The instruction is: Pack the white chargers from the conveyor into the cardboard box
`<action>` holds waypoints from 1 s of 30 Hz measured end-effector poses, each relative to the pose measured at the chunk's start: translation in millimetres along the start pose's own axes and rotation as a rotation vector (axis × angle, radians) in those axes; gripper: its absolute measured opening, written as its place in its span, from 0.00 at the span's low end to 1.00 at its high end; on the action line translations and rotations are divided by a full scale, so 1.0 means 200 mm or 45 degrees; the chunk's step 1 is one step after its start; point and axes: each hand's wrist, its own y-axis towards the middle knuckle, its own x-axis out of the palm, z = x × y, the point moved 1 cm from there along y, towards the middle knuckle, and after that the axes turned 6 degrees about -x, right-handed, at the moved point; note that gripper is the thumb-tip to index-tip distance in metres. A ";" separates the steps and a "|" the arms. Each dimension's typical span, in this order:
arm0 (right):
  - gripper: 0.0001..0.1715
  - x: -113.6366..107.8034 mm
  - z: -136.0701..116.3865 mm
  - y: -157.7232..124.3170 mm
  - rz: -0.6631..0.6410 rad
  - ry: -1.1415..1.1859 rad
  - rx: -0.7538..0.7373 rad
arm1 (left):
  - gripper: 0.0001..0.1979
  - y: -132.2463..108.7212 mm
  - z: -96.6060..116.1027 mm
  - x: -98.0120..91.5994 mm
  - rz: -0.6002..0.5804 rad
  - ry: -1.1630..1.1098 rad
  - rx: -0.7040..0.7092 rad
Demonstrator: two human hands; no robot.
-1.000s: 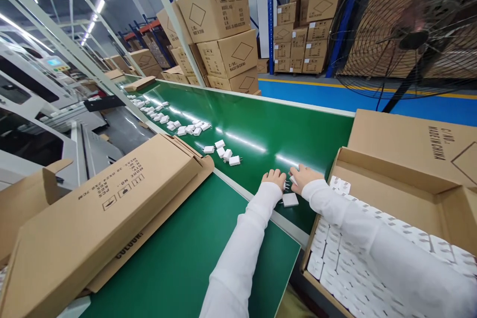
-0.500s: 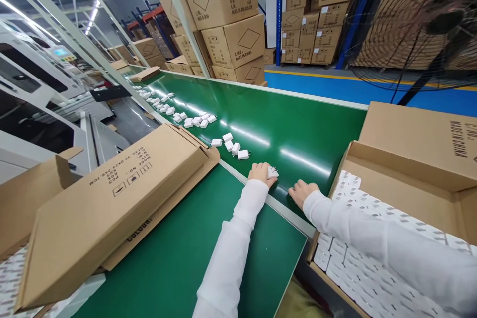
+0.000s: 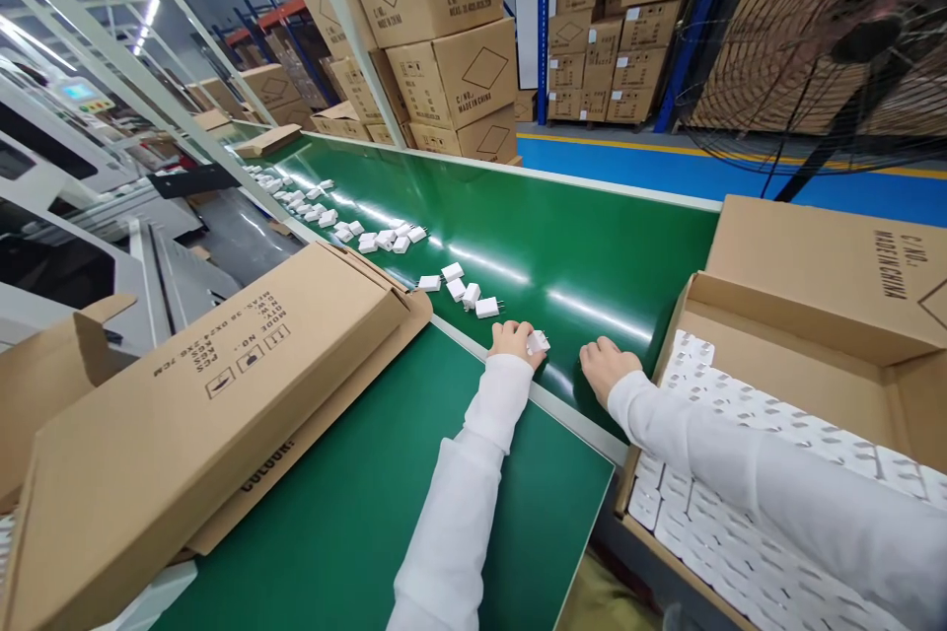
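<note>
My left hand (image 3: 512, 341) is closed around a white charger plug (image 3: 539, 343) at the near edge of the green conveyor belt (image 3: 584, 242). The plug's metal pins point away from the palm. Just to the right, my right hand (image 3: 608, 367) hovers low over the belt with its fingers curled in; whatever they may hold is hidden. A small group of loose white charger plugs (image 3: 487, 308) lies beyond my left hand. Under my right forearm, an open carton (image 3: 795, 325) holds rows of the same white plugs (image 3: 762, 406), packed closely.
A long cardboard box (image 3: 222, 394) lies at the left over the green side table (image 3: 355, 493). More plugs (image 3: 326, 217) are scattered up the belt. Stacked cartons (image 3: 451, 69) stand behind it, and a large fan (image 3: 814, 59) is at the right.
My right hand has shifted slightly right, away from the left hand, and its fingers have curled in more. My left hand keeps the charger plug, now turned a little. The view has shifted slightly.
</note>
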 end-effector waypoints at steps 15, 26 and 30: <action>0.34 0.00 0.13 0.33 0.225 0.480 -0.195 | 0.19 0.02 0.00 0.03 -0.002 -0.030 0.033; 0.17 0.03 0.21 0.23 0.164 0.459 0.113 | 0.29 0.01 0.04 0.01 -0.088 0.073 0.209; 0.27 0.00 0.19 0.26 0.152 0.494 0.276 | 0.30 0.07 0.06 -0.02 -0.107 0.155 0.232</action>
